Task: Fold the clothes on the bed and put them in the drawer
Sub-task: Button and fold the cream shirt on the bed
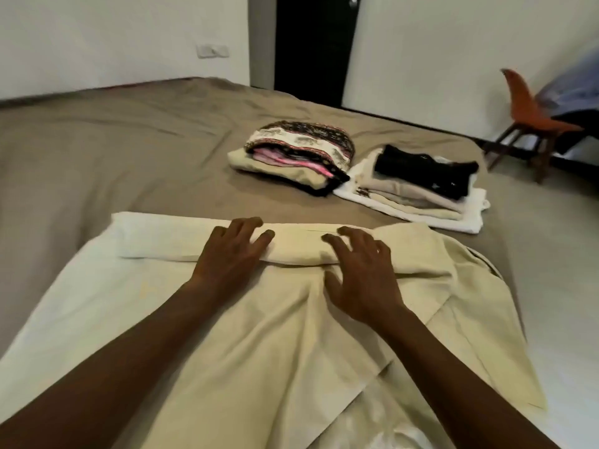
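Your left hand lies flat with its fingers spread, pressing down on the rolled-over far fold of the cream garment and gripping nothing. Your right hand is just beside it on the same fold, fingers likewise splayed and straight, palm down on the cloth. The garment is spread along the near edge of the bed, reaching its near right corner. Further along the right edge sit two folded stacks, touching each other: a patterned pile with pink layers, and a pale pile topped by a black piece. An orange chair stands beyond the right edge.
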{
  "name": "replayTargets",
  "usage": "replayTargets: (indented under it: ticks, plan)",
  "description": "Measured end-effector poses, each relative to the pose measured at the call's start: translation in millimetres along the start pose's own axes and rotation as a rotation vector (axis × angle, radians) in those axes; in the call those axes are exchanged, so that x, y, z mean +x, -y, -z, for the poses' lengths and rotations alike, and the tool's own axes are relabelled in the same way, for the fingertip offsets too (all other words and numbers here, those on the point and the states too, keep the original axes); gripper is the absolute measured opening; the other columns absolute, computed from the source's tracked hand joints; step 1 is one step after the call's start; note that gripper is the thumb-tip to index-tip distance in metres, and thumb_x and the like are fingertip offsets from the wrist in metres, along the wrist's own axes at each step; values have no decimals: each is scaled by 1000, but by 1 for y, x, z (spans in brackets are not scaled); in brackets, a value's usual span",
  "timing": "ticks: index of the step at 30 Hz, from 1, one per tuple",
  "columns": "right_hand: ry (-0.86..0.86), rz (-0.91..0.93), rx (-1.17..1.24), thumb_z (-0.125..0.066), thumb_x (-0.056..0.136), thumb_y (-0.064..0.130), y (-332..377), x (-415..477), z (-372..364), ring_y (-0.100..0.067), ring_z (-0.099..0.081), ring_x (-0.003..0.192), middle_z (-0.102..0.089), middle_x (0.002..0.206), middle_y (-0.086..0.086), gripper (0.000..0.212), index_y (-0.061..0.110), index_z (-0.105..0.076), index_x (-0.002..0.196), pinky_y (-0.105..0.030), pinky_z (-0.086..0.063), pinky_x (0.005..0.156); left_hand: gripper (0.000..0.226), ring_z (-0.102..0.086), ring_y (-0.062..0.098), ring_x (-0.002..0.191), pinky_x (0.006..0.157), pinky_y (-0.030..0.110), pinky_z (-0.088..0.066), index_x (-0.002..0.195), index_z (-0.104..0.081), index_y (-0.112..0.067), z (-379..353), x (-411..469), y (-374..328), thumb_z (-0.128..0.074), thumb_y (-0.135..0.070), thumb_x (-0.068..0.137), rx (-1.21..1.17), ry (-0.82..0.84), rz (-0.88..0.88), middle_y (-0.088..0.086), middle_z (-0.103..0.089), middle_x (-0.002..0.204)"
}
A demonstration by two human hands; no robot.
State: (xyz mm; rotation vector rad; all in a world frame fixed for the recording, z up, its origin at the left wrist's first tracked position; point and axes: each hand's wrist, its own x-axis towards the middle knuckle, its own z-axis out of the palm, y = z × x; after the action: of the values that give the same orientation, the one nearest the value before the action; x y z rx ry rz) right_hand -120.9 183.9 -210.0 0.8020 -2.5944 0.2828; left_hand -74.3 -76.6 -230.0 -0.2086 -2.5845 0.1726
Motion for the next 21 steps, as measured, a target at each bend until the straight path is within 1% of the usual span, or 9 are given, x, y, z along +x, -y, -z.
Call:
replayTargets:
  ticks: [3,5,7,9,12,14,16,18,21]
  plan:
    - [172,38,-32,-73,76,23,36,4,-11,-34,-53,122,-52,140,-8,73,24,-49,145,-50,-45,97,37,-64,37,97,66,44,-52,112,-68,-13,27,-19,40,-51,-31,84,51,155,19,13,-67,113]
    - [222,49,-49,-72,75,12,44,11,-12,-38,-55,109,-53,131,-13,73,19,-49,144,-49,-51,85,23,-65,36,85,61,42,-50,105,-67,-13,47,-35,74,-60,-25,87,143,260,33,10,-68,96]
    - [245,89,-136,-74,68,7,42,21,-15,-38,-58,93,-57,113,-14,66,16,-58,132,-47,-52,71,22,-65,34,88,66,41,-47,111,-65,-16,55,-45,104,-55,-21,92,194,345,24,8,-69,97]
    - [195,134,-256,-77,64,11,41,30,-19,-35,-59,82,-60,96,-11,51,17,-66,113,-43,-49,65,24,-62,30,96,73,39,-40,114,-64,-24,53,-58,124,-48,-22,97,232,377,31,3,-67,104]
    - [117,207,-269,-76,76,17,41,30,-30,-32,-58,81,-60,89,-7,23,20,-69,98,-43,-48,71,19,-60,34,83,67,41,-44,102,-75,-22,33,-88,132,-69,-20,84,182,298,168,7,-66,93]
    - [29,217,-194,-68,89,22,43,25,-32,-30,-56,82,-60,90,-6,11,19,-71,99,-42,-46,73,28,-60,37,76,64,45,-49,95,-79,-18,29,-109,131,-59,-31,82,55,167,301,11,-65,84]
    - [-16,231,-135,-59,91,27,49,19,-31,-29,-55,83,-60,91,-5,18,19,-72,98,-42,-43,74,39,-63,37,82,73,47,-48,95,-80,-21,38,-112,127,-50,-40,79,14,183,423,8,-66,86]
    - [-31,221,-58,-58,85,33,55,15,-25,-27,-56,87,-62,94,-3,25,20,-74,99,-42,-44,77,32,-63,32,96,86,46,-43,97,-77,-29,49,-101,122,-54,-40,78,17,214,547,2,-69,96]
    - [-29,130,108,-51,90,45,63,13,-23,-24,-58,107,-66,115,0,40,23,-73,117,-44,-44,92,39,-63,30,106,91,46,-43,107,-74,-29,42,-81,116,-46,-41,84,-98,89,573,0,-69,112]
